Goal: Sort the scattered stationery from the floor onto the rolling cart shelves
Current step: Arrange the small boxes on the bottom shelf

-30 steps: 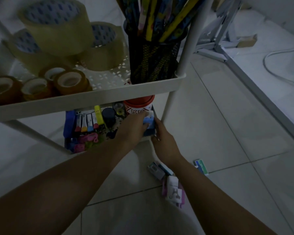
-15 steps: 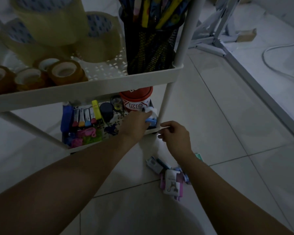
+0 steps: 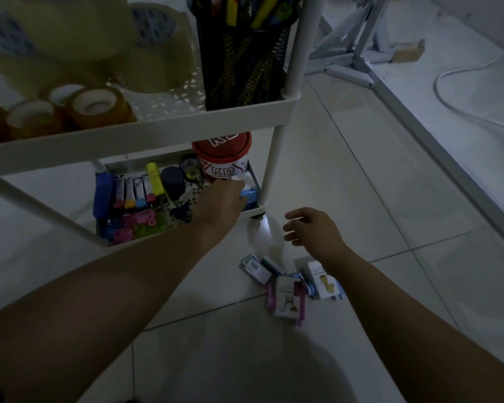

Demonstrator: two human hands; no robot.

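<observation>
A dim room with a pale tiled floor holds a white rolling cart whose lower shelf sits just above the tiles. The left hand reaches into that shelf's right front corner, its fingers on a small blue-and-white item wedged between the red-lidded tub and the shelf wall; whether it pinches the item or only presses it cannot be told, since the back of the hand covers the fingertips. The right hand hovers empty over the floor just right of the cart's corner post, fingers loosely spread. To seat the item well, the person would likely slide it flat against the wall and let go only once it rests on the shelf base, keeping the knuckles off the tub so it does not tip. The upper shelf rim overhangs the reach, so withdrawal should come straight back and low. The remaining stationery, a pile of small carded packs, lies on the tiles near the right wrist. Open floor spreads to the right toward a white cable and a folded metal frame, both well apart from the hands.
</observation>
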